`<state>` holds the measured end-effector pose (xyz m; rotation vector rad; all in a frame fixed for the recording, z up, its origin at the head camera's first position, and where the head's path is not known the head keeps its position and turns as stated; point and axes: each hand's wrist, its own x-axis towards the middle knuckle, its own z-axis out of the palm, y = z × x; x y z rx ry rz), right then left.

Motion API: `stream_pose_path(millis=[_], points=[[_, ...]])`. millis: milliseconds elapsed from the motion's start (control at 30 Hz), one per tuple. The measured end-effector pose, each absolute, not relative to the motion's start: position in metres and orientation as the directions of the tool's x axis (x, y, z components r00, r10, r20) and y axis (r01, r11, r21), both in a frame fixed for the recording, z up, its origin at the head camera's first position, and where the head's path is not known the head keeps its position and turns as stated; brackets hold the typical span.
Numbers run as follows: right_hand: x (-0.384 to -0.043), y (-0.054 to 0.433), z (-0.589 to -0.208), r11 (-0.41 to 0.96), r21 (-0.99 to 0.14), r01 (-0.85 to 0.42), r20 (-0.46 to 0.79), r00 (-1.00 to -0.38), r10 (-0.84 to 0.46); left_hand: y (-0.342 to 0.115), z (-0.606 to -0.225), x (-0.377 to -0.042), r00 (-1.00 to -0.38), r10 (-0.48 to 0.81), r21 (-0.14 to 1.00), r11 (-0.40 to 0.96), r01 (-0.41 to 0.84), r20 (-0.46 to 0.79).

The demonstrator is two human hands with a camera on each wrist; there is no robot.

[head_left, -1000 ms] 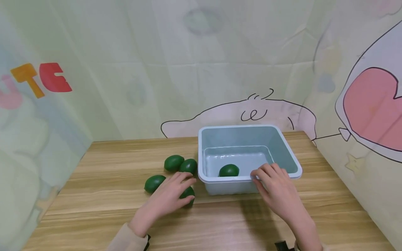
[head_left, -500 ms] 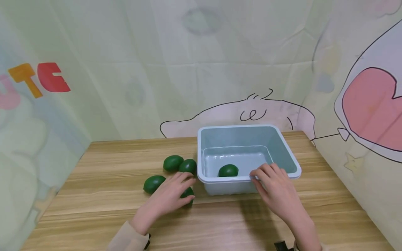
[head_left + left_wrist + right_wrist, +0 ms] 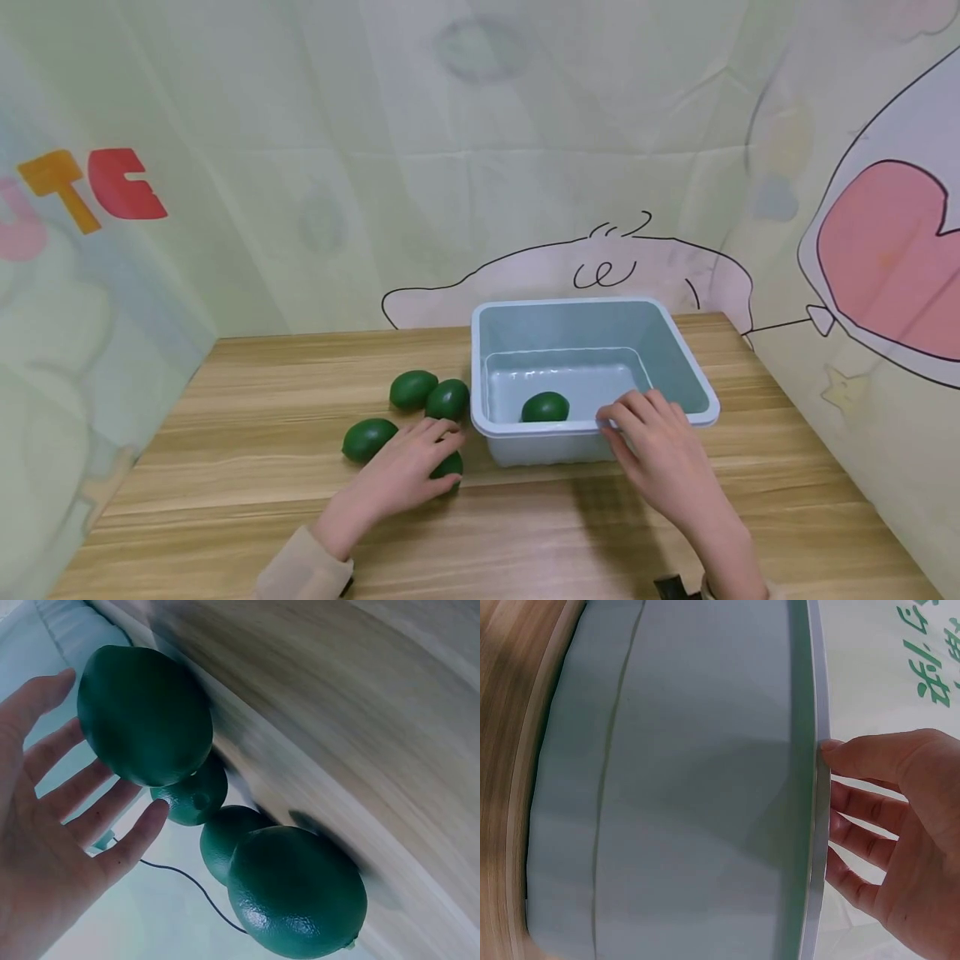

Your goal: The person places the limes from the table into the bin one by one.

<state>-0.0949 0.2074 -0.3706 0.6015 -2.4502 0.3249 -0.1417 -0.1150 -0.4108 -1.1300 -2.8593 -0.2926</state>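
My left hand [image 3: 401,475] reaches over a green lime [image 3: 448,467] on the table. In the left wrist view, its fingers are spread loosely around this lime [image 3: 146,716], with the thumb a little apart from it; whether the fingers behind it touch is hidden. Three more limes lie close by: one to the left [image 3: 368,440], one behind [image 3: 414,389], and one beside the basin [image 3: 447,400]. A pale blue plastic basin [image 3: 551,450] stands to the right, holding a single lime [image 3: 546,407]. My right hand [image 3: 663,454] pinches the basin's front rim [image 3: 821,802] between thumb and fingers.
Under everything is a wood-grain table [image 3: 517,533]. A pale printed curtain [image 3: 337,183] hangs behind the table and along both sides. The basin sits near the table's back edge.
My left hand has drawn slightly nearer to me, its fingertips now lower against the near lime and uncovering more of the lime by the basin. The right hand stays at the rim.
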Motion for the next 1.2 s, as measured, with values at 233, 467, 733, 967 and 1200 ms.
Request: stream_pose_path(millis=[233, 467, 733, 967, 1200], points=[[-0.095, 0.207, -0.371, 0.868, -0.094, -0.488, 0.593, -0.728, -0.345, -0.117, -0.415, -0.144, -0.728, 0.68, 0.16, 0.712, 0.683, 0.084], [-0.095, 0.207, -0.371, 0.872, -0.097, -0.48, 0.588, -0.735, -0.339, -0.121, -0.418, -0.145, -0.715, 0.694, 0.15, 0.7, 0.698, 0.082], [-0.095, 0.208, -0.371, 0.872, -0.102, -0.48, 0.587, -0.736, -0.337, -0.123, -0.422, -0.145, -0.709, 0.701, 0.175, 0.69, 0.702, 0.077], [-0.095, 0.208, -0.371, 0.874, -0.104, -0.474, 0.58, -0.743, -0.334, -0.123, -0.423, -0.146, -0.712, 0.7, 0.198, 0.692, 0.694, 0.052], [-0.095, 0.208, -0.371, 0.873, -0.104, -0.476, 0.577, -0.744, -0.337, -0.123, -0.423, -0.147, -0.708, 0.705, 0.203, 0.687, 0.698, 0.047]])
